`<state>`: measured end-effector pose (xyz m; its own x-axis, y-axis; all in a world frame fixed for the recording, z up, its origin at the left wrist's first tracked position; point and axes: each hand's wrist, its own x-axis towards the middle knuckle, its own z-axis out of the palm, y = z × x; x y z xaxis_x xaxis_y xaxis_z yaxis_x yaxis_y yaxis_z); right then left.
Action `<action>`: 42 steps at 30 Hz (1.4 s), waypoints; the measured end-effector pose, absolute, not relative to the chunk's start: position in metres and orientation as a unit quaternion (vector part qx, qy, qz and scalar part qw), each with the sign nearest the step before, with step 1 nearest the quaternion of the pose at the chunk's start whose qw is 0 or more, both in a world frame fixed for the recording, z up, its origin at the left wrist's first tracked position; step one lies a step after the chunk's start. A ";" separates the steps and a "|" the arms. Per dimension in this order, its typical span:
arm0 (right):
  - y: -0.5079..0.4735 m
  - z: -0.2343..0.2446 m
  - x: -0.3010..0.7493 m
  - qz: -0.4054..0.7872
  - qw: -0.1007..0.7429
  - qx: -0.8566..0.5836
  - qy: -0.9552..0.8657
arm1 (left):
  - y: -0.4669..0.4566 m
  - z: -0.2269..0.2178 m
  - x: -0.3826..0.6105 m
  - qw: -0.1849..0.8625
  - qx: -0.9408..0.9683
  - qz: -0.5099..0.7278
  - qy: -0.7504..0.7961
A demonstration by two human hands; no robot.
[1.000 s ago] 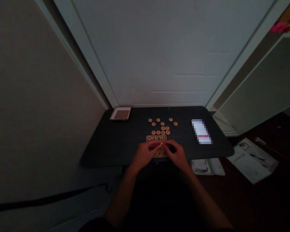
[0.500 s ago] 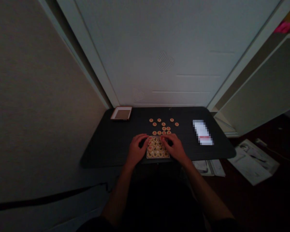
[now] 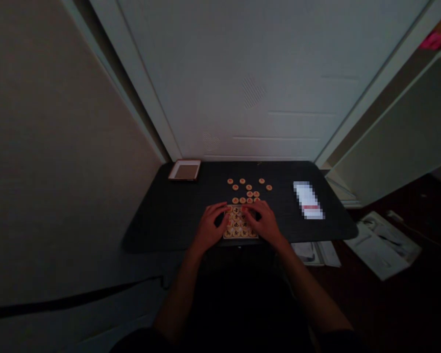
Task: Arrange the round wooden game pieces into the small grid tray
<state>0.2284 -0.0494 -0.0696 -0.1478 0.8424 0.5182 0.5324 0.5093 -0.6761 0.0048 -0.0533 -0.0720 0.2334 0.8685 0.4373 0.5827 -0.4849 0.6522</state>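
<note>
A small square box [image 3: 238, 226] packed with round wooden game pieces sits near the front edge of a dark table [image 3: 169, 220]. My left hand [image 3: 210, 228] rests at the box's left side, fingers curled against its upper left corner. My right hand [image 3: 265, 223] lies at the box's right side, its fingers reaching over the top row of pieces. Several loose round pieces [image 3: 249, 190] with red marks lie scattered on the table just beyond the box. The dim light hides whether either hand pinches a piece.
A shallow box lid [image 3: 184, 171] lies at the table's back left corner. A blurred white card [image 3: 308, 200] lies on the right. A white door [image 3: 257, 78] stands behind the table. Papers [image 3: 385, 242] lie on the floor at the right.
My hands, joined over the box a second ago, parted to its two sides. Since then both have crept slightly inward over the top row of pieces.
</note>
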 end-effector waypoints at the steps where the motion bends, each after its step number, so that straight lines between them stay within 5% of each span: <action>1: -0.050 -0.069 0.228 0.167 0.457 -0.469 -0.737 | -0.053 -0.072 0.005 0.178 0.765 0.396 0.475; 42: -0.043 -0.086 0.231 0.143 0.462 -0.486 -0.728 | -0.050 -0.076 0.006 0.170 0.767 0.377 0.491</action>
